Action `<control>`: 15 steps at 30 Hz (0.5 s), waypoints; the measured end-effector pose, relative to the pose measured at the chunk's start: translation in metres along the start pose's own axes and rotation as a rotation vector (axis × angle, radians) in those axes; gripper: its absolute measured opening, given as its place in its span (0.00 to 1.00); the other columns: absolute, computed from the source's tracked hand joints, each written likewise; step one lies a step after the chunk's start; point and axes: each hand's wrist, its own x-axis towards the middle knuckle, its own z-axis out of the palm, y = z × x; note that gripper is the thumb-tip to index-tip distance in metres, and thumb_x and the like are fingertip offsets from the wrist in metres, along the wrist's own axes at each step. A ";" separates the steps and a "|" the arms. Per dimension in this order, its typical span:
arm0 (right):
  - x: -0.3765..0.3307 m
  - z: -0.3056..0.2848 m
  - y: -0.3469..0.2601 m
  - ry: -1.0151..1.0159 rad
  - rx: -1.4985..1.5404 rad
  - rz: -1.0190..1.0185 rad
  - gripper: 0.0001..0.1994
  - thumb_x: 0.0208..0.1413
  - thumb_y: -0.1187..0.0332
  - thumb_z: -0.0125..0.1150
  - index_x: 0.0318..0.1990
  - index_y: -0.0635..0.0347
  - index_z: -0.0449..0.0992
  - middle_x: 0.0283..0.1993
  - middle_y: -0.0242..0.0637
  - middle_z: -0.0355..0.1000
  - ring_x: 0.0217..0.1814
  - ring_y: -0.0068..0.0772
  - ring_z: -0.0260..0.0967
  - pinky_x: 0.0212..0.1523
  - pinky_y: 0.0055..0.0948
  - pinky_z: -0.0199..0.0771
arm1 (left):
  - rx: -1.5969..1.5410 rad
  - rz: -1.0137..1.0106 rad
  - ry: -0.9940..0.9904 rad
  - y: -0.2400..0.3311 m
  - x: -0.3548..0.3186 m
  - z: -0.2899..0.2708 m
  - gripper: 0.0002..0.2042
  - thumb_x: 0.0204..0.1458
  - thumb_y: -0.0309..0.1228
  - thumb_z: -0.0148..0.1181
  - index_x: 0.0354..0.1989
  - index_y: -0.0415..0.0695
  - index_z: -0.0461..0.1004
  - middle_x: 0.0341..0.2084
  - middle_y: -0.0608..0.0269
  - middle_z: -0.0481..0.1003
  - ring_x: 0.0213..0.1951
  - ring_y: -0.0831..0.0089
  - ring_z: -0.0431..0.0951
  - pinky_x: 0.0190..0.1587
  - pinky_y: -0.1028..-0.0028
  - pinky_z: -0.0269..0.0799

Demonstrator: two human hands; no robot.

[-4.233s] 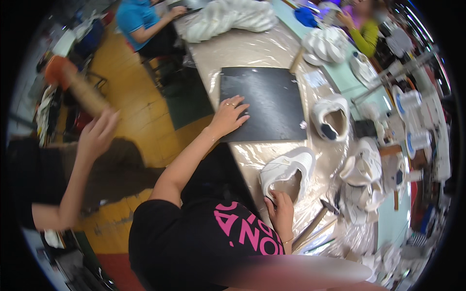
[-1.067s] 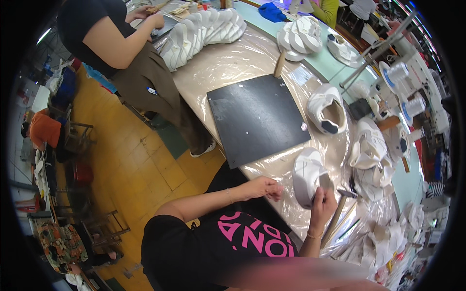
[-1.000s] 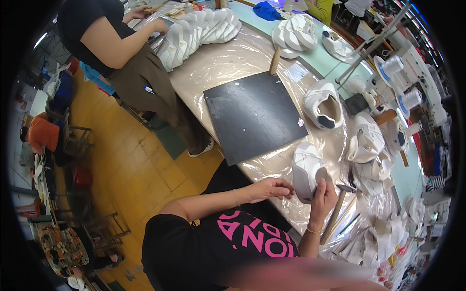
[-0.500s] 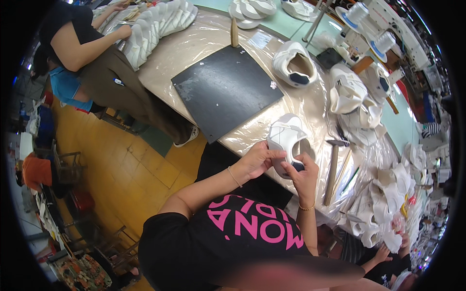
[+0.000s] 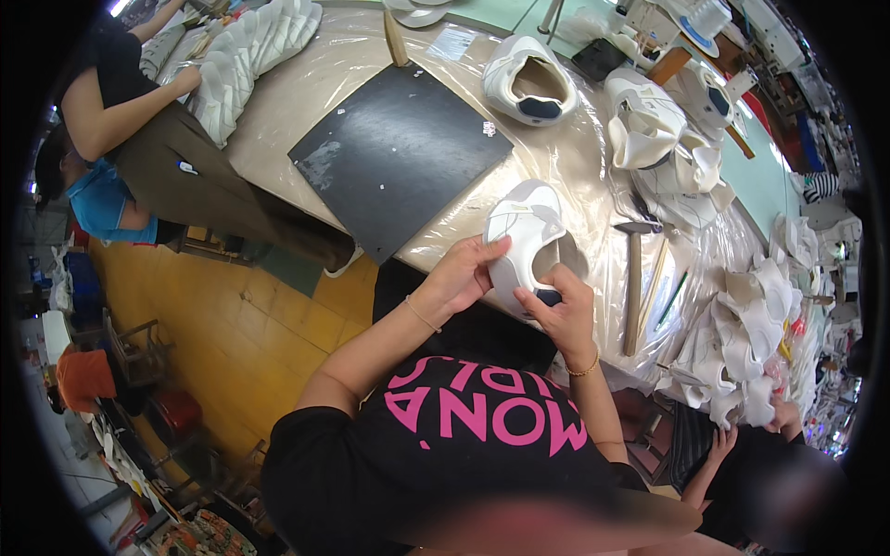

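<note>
Both my hands hold a white shoe upper with grey panels and a dark heel lining, over the table's near edge. My left hand grips its left side, thumb on top. My right hand pinches the collar at the heel end, close to the dark lining; the fingers inside or under the upper are hidden. Beyond the held piece lies a black square board with small white scraps on it. A hammer with a wooden handle rests right of my right hand.
Another white upper stands beyond the board. Stacked uppers and a large pile crowd the right side. Thin sticks lie beside the hammer. A co-worker stands at the left by a row of white pieces.
My hands keep hold of the upper, which is turned slightly so more of its toe shows. The view has shifted, moving the board and table left and upward.
</note>
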 end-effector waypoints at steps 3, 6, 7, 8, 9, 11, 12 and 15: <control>0.002 0.000 -0.002 0.019 0.042 0.007 0.16 0.43 0.65 0.75 0.27 0.64 0.72 0.22 0.40 0.67 0.23 0.37 0.66 0.25 0.30 0.65 | -0.053 -0.069 0.163 0.003 0.004 0.012 0.23 0.63 0.44 0.52 0.59 0.40 0.66 0.51 0.59 0.74 0.50 0.69 0.76 0.54 0.65 0.72; 0.005 -0.005 -0.002 0.068 0.030 0.023 0.16 0.43 0.65 0.75 0.27 0.64 0.72 0.22 0.40 0.66 0.22 0.35 0.66 0.25 0.30 0.65 | -0.090 -0.059 0.226 0.012 0.008 0.025 0.26 0.64 0.50 0.45 0.59 0.41 0.66 0.52 0.60 0.74 0.51 0.68 0.76 0.55 0.64 0.72; 0.007 -0.008 -0.002 0.090 0.029 0.018 0.16 0.43 0.65 0.75 0.27 0.64 0.72 0.22 0.39 0.66 0.22 0.35 0.66 0.25 0.30 0.65 | -0.062 -0.052 0.200 0.017 0.008 0.027 0.29 0.64 0.54 0.41 0.60 0.42 0.65 0.53 0.60 0.73 0.53 0.69 0.74 0.56 0.64 0.72; 0.007 -0.011 -0.002 0.113 0.029 0.016 0.16 0.43 0.64 0.75 0.27 0.64 0.72 0.22 0.39 0.66 0.22 0.34 0.66 0.25 0.30 0.65 | -0.102 -0.012 0.031 0.022 0.006 0.028 0.29 0.63 0.52 0.46 0.62 0.41 0.63 0.56 0.59 0.71 0.55 0.69 0.73 0.57 0.63 0.71; 0.008 -0.014 -0.002 0.095 0.074 0.059 0.17 0.43 0.63 0.75 0.26 0.64 0.72 0.22 0.39 0.66 0.22 0.32 0.65 0.25 0.29 0.65 | 0.005 -0.048 0.015 0.022 0.004 0.031 0.28 0.62 0.50 0.49 0.61 0.41 0.63 0.55 0.59 0.71 0.55 0.69 0.73 0.58 0.64 0.69; 0.007 -0.018 -0.003 0.075 0.061 0.053 0.17 0.44 0.62 0.75 0.27 0.64 0.72 0.21 0.38 0.66 0.22 0.31 0.66 0.25 0.29 0.65 | 0.123 -0.045 0.012 0.019 0.001 0.036 0.27 0.61 0.46 0.54 0.61 0.40 0.63 0.55 0.58 0.70 0.55 0.69 0.72 0.59 0.66 0.67; 0.007 -0.019 -0.004 0.057 0.057 0.046 0.17 0.44 0.62 0.75 0.27 0.64 0.72 0.21 0.38 0.66 0.22 0.31 0.66 0.24 0.28 0.65 | 0.138 -0.032 0.029 0.018 0.001 0.038 0.26 0.60 0.44 0.56 0.61 0.40 0.62 0.55 0.59 0.70 0.55 0.69 0.72 0.60 0.66 0.67; 0.011 -0.023 -0.008 0.084 0.078 0.076 0.18 0.45 0.60 0.74 0.26 0.64 0.71 0.21 0.38 0.66 0.21 0.32 0.65 0.24 0.29 0.65 | -0.056 -0.012 0.078 0.012 0.001 0.044 0.25 0.59 0.38 0.59 0.61 0.40 0.62 0.55 0.60 0.70 0.55 0.70 0.72 0.61 0.67 0.65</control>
